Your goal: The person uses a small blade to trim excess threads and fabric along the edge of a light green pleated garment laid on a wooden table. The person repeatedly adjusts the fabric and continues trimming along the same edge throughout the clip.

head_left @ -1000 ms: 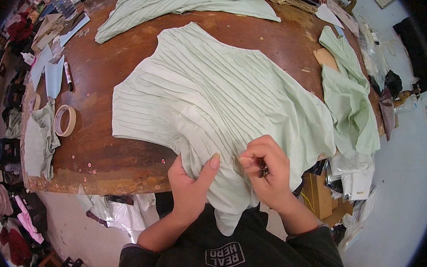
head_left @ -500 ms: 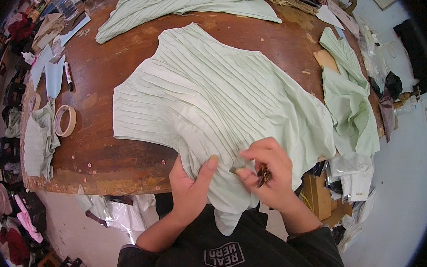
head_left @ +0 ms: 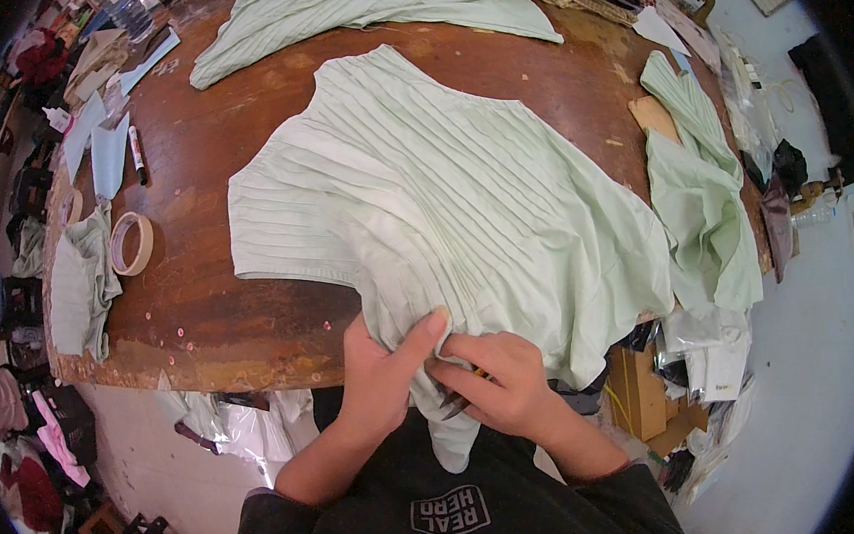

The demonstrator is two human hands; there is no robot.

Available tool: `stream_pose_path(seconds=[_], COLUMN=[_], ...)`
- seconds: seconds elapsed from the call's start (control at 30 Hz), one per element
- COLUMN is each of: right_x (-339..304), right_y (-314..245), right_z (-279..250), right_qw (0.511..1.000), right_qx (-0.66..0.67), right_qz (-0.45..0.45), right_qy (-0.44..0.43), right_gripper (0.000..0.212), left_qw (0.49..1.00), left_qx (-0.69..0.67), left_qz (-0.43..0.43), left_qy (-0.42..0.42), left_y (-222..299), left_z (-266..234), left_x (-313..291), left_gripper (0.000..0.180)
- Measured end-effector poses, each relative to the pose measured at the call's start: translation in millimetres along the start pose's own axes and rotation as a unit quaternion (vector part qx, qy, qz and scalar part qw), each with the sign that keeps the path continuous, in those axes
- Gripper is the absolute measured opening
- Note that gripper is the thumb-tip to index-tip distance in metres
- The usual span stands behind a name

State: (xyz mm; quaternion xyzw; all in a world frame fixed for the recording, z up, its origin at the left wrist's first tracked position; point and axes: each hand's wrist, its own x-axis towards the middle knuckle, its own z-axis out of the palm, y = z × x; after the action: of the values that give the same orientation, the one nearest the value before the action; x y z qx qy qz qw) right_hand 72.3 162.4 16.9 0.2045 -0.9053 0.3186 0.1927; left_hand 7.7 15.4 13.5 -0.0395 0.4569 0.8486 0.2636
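Observation:
A pale green pleated garment [head_left: 424, 176] lies spread over the near part of the wooden table, its lower end hanging off the front edge toward me. My left hand [head_left: 379, 369] grips a bunched fold of it, thumb on top. Close beside that thumb, my right hand [head_left: 498, 381] has its fingertips at the same fold. Tucked in the right palm is a small dark tool that looks like thread snips [head_left: 454, 404], its pointed blades aimed down and left. The fingers partly hide the snips and the exact spot of cloth between the hands.
On the brown table [head_left: 232, 322], a tape roll [head_left: 131, 244], a marker [head_left: 137, 154] and a folded greyish cloth [head_left: 86, 285] lie left. Another pleated green piece [head_left: 368, 1] is at the back, more green cloth [head_left: 695, 178] at right. A cardboard box [head_left: 638, 394] stands below the right edge.
My right hand has moved down and left to meet the left thumb, the snips turning with it. My left hand has stayed nearly in place, still gripping the cloth.

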Motion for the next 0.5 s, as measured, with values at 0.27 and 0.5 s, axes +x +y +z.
stream_pose_path(seconds=[0.27,0.5], right_x=[14.6,19.2], right_y=[-1.8,8.7], right_z=[-2.1,6.8], right_qw=[0.98,0.99], right_qx=[0.085,-0.026], right_qz=[0.138,0.045], right_qy=[0.113,0.129], right_gripper=[0.033,0.037], left_qw=[1.0,0.999], left_qx=[-0.016,-0.027], left_qz=[0.003,-0.019], left_qy=[0.024,0.018], left_y=[-4.5,-3.8], left_z=[0.0,-3.3], left_x=[-0.6,-1.1], left_gripper=[0.034,0.033])
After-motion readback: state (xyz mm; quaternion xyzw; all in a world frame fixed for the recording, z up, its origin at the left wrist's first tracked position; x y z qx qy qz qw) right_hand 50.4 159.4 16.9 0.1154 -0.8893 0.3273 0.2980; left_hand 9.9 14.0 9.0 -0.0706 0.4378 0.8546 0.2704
